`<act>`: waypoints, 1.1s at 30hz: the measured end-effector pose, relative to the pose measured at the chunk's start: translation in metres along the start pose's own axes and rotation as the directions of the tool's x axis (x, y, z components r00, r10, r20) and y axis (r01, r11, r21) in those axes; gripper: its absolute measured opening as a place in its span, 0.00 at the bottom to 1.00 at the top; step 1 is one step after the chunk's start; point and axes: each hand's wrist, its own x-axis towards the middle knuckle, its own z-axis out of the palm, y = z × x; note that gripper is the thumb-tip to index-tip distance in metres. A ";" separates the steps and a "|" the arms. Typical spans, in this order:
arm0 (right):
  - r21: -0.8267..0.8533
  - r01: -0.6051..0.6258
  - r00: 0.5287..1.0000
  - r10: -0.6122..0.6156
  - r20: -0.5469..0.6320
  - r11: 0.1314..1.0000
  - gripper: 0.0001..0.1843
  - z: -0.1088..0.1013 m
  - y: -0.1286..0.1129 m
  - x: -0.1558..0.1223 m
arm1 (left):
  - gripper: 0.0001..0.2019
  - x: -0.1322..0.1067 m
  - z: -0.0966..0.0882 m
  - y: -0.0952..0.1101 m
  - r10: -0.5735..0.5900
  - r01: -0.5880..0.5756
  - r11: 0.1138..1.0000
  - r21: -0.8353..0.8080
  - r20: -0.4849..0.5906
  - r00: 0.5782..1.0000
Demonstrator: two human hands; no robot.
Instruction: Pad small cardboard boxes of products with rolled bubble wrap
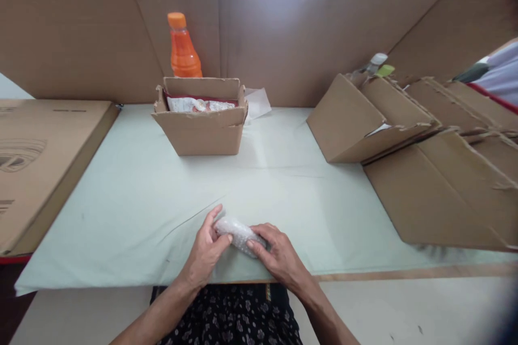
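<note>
A small bundle of bubble wrap (238,234) is held between both hands, just above the near part of the pale green cloth (283,194). My left hand (205,250) grips its left end, thumb on top and index finger stretched out past it. Around the right end close the thumb and fingers of my right hand (279,253). The wrap is whitish and rolled into a short cylinder, tilted down to the right. Whatever lies inside the wrap cannot be made out.
Beyond my hands stands a small cardboard box (208,135) with a printed packet inside. An orange bottle (185,51) rises behind it, near a white sheet (257,103). Several open cardboard bins (445,188) line the right. A large flat carton (52,156) lies left.
</note>
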 end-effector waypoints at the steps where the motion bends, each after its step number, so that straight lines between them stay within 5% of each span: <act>1: 0.027 -0.004 1.000 0.005 -0.013 1.000 0.15 -0.001 0.000 0.000 | 0.41 -0.001 0.001 0.002 0.004 -0.004 1.000 0.010 0.013 1.000; 4: 0.155 -0.053 0.999 0.051 0.016 0.987 0.29 -0.005 -0.001 0.005 | 0.37 -0.002 -0.001 0.005 0.060 -0.070 0.993 0.094 0.103 0.993; 7: 0.303 -0.151 0.971 0.084 0.223 0.941 0.23 -0.009 -0.004 0.014 | 0.33 0.004 -0.013 0.011 0.120 -0.166 0.963 0.212 0.215 0.969; 10: 0.317 -0.194 0.971 0.136 0.194 0.928 0.23 -0.014 -0.007 0.023 | 0.29 0.022 -0.029 0.043 0.399 -0.457 0.780 0.428 0.223 0.889; 11: 0.307 -0.202 0.975 0.160 0.157 0.930 0.23 -0.017 -0.008 0.026 | 0.27 0.032 -0.035 0.060 0.549 -0.566 0.635 0.526 0.208 0.809; 14: 0.261 -0.208 0.977 0.190 0.093 0.943 0.22 -0.031 -0.008 0.035 | 0.23 0.070 -0.047 0.123 0.870 -0.629 0.101 0.771 0.238 0.431; 15: 0.239 -0.203 0.979 0.189 0.080 0.950 0.22 -0.038 -0.008 0.039 | 0.23 0.085 -0.050 0.143 0.900 -0.580 -0.018 0.814 0.266 0.345; 16: 0.213 -0.194 0.981 0.184 0.062 0.958 0.21 -0.044 -0.008 0.044 | 0.22 0.100 -0.052 0.160 0.910 -0.523 -0.093 0.847 0.286 0.302; 17: 0.182 -0.181 0.983 0.177 0.041 0.967 0.20 -0.052 -0.008 0.049 | 0.20 0.114 -0.055 0.174 0.906 -0.473 -0.136 0.870 0.302 0.296; 21: 0.021 -0.086 0.990 0.088 -0.113 0.996 0.16 -0.089 -0.015 0.075 | 0.10 0.145 -0.063 0.191 0.853 -0.415 -0.176 0.893 0.349 0.389; 24: -0.063 0.029 0.954 -0.046 -0.296 0.998 0.16 -0.123 -0.033 0.099 | 0.10 0.129 -0.068 0.177 0.825 -0.473 -0.217 0.854 0.419 0.378; 27: -0.161 0.147 0.868 -0.205 -0.453 0.976 0.14 -0.148 -0.068 0.128 | 0.11 0.088 -0.074 0.157 0.804 -0.529 -0.235 0.815 0.469 0.365; 29: -0.275 0.236 0.856 -0.333 -0.396 0.932 0.11 -0.151 -0.096 0.150 | 0.11 0.058 -0.078 0.145 0.800 -0.550 -0.215 0.807 0.469 0.375; 33: -0.403 0.433 0.897 -0.429 0.104 0.807 0.06 -0.113 -0.140 0.197 | 0.14 0.015 -0.081 0.127 0.790 -0.571 -0.187 0.799 0.468 0.397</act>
